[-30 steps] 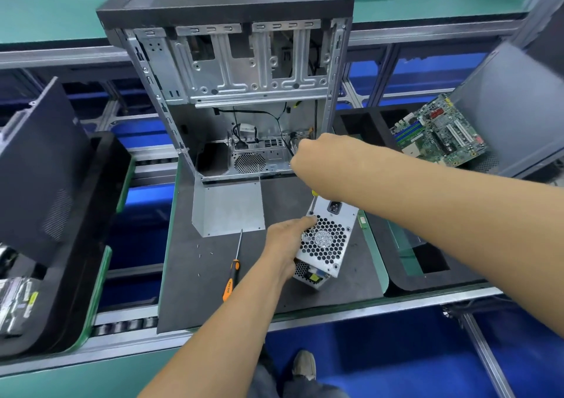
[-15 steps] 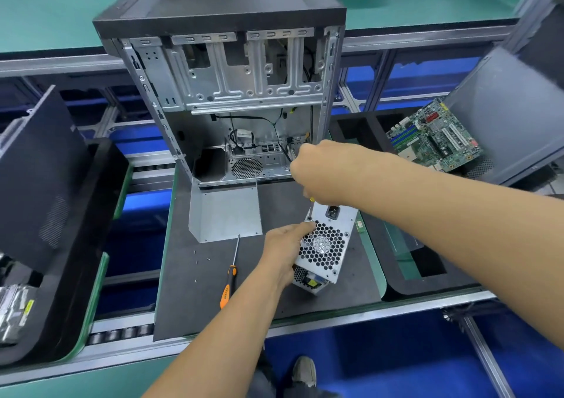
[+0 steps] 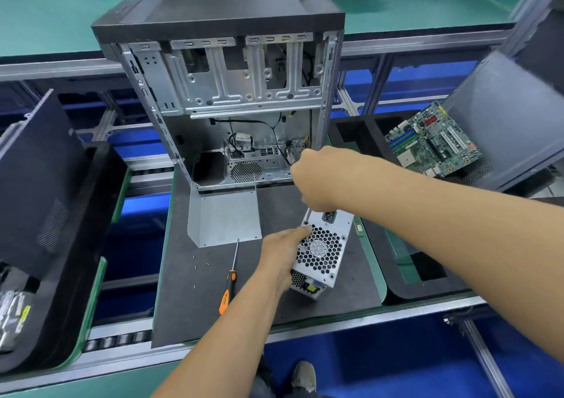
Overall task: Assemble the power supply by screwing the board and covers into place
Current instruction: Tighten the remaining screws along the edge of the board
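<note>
Two hands work the perforated silver power supply box (image 3: 322, 251) — left hand (image 3: 282, 249) grips it, right hand (image 3: 317, 178) clenches a screwdriver shaft (image 3: 307, 217) on a corner screw; next, probably turning it home.

On the dark mat (image 3: 351, 281), the perforated silver metal power supply (image 3: 322, 254) lies right of the orange-handled screwdriver (image 3: 229, 278), before the open grey metal computer case (image 3: 225, 92).
</note>
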Demonstrator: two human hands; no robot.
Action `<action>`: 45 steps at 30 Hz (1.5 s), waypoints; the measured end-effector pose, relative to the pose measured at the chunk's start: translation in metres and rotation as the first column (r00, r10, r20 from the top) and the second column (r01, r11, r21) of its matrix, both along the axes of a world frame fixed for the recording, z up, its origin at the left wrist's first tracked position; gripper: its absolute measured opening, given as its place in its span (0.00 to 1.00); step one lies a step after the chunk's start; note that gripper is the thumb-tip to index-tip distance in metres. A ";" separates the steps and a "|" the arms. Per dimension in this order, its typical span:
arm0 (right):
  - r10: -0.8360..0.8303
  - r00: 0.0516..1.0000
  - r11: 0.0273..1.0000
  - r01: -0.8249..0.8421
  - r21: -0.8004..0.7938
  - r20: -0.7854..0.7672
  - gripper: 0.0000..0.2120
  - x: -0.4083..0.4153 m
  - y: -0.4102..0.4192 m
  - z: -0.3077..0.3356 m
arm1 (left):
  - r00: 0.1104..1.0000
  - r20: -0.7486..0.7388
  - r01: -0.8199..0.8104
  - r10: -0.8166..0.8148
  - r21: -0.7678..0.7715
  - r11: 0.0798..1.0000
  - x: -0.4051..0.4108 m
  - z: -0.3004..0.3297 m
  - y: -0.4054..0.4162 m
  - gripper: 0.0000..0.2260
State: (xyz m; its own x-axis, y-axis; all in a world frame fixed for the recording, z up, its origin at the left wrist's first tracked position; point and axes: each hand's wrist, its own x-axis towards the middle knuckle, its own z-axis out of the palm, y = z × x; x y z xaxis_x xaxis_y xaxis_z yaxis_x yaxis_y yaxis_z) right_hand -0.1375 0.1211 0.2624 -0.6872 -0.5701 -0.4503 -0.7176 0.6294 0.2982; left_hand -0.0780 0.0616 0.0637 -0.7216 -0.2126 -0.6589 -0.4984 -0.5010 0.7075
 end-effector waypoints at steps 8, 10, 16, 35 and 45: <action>-0.026 0.997 0.996 0.020 0.083 0.075 0.09 -0.018 0.001 -0.005 | 1.000 -0.002 0.027 -0.027 0.026 0.999 0.003 -0.001 -0.009 0.06; -0.013 0.998 0.999 0.016 -0.042 0.066 0.04 -0.017 0.009 -0.009 | 0.999 -0.006 0.049 -0.049 0.027 0.998 0.003 -0.001 -0.012 0.06; -0.029 0.998 0.984 0.038 -0.174 0.055 0.12 -0.017 0.005 -0.011 | 0.999 -0.005 0.044 -0.044 0.029 0.999 0.001 -0.001 -0.009 0.09; -0.382 0.748 0.316 0.658 -0.683 0.544 0.29 -0.020 0.073 -0.062 | 0.991 -0.011 -0.123 0.132 0.280 0.952 0.033 0.002 -0.050 0.13; -0.110 0.700 0.186 0.712 -0.677 0.706 0.15 0.029 0.054 -0.129 | 0.965 -0.061 -0.241 0.254 0.163 0.957 0.042 0.018 -0.056 0.04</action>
State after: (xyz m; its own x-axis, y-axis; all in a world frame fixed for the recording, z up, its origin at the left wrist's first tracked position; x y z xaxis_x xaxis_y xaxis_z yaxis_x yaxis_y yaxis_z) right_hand -0.1085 0.1748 0.1334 -0.8614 -0.4698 -0.1931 -0.0706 0.4871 -0.8705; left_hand -0.0362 0.0060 0.0818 -0.7109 -0.2924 -0.6396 -0.2900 -0.7066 0.6454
